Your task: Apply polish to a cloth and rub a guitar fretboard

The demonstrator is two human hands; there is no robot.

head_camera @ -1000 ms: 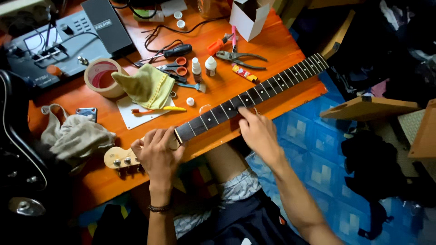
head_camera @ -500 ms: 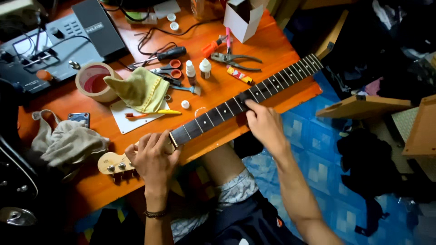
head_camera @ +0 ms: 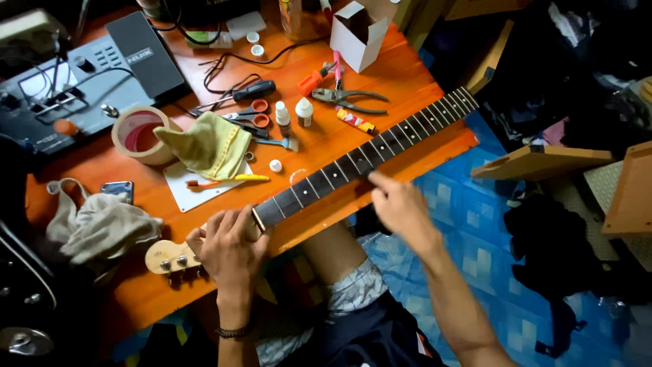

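Grey cloth: crumpled rag (head_camera: 102, 228), just left of the left hand
Left hand: (head_camera: 231, 248) fingers curled over the pale wooden headstock (head_camera: 166, 257), gripping where it meets the neck
Guitar neck: dark fretboard with metal frets (head_camera: 380, 146) lying on the orange wooden table (head_camera: 401, 75), slanting up-right between the hands
Right hand: (head_camera: 401, 207) fingers loosely together, fingertips touching the fretboard's near edge, nothing pinched

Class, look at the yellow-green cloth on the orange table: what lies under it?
The yellow-green cloth rests partly on a white rectangular sheet and overlaps the roll of tape. An orange-and-yellow toothbrush lies just beside it. Anything beneath its middle is covered.
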